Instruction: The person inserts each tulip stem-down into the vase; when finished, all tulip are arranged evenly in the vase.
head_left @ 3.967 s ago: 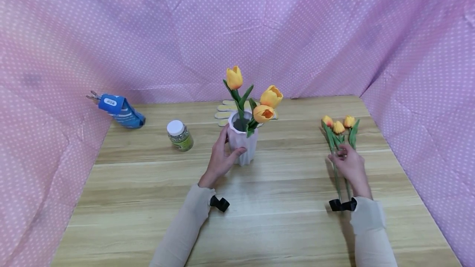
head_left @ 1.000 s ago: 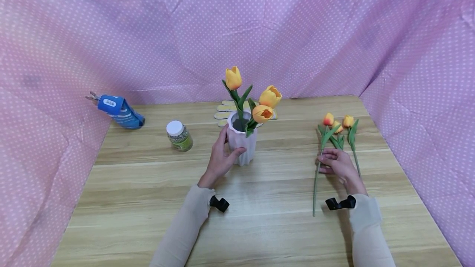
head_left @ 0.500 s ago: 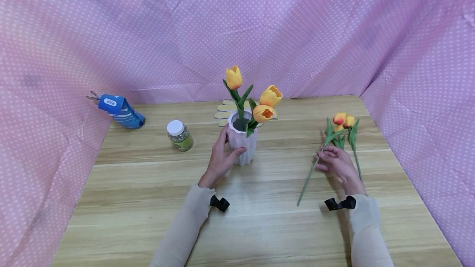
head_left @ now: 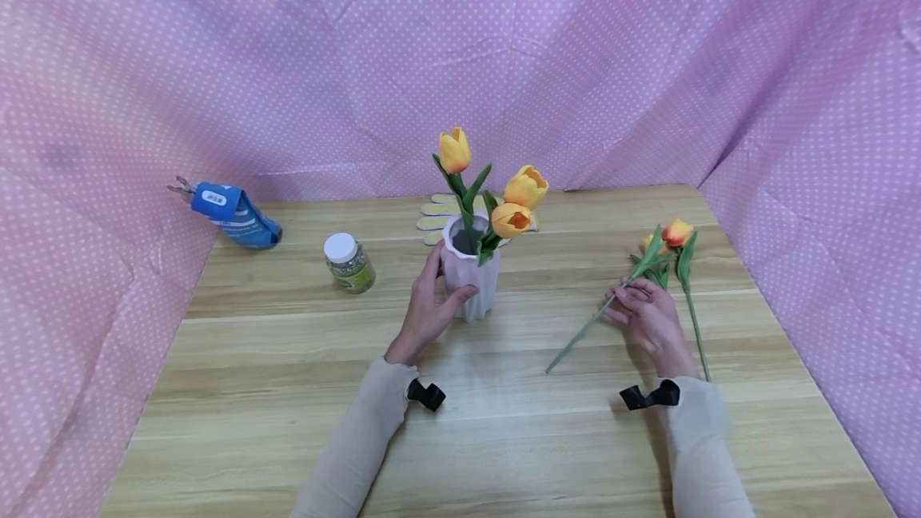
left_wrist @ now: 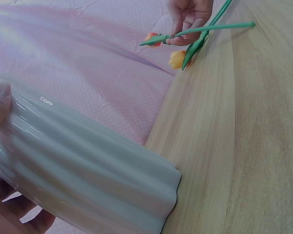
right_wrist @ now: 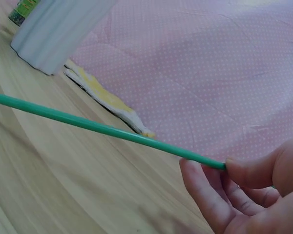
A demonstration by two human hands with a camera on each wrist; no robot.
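My left hand (head_left: pixel 426 312) grips the side of a white ribbed vase (head_left: pixel 478 290), thumb on the front and fingers around the back. The vase stands upright on the table and holds three yellow-orange tulips (head_left: pixel 525 186). To the right, my right hand (head_left: pixel 651 322) pinches the green stem of an orange-red tulip (head_left: pixel 677 233) between thumb and fingers. In the right wrist view that stem (right_wrist: pixel 102 127) slants across, its cut end pointing left. Beneath and beside the held flower lie other tulips (head_left: pixel 687 262), partly hidden by it and by the hand.
A white-lidded jar (head_left: pixel 348 264) of small grains stands left of the vase. Farther left is a blue bag (head_left: pixel 241 218) with a metal tool end poking out. Behind the vase lies a yellow-and-white glove (head_left: pixel 435 222). Pink dotted cloth (head_left: pixel 460 62) walls the table's back and sides.
My right hand has picked up one tulip from the lying bunch and turned it, so its stem end swings left toward the vase and its bloom right. The left hand stays on the vase.
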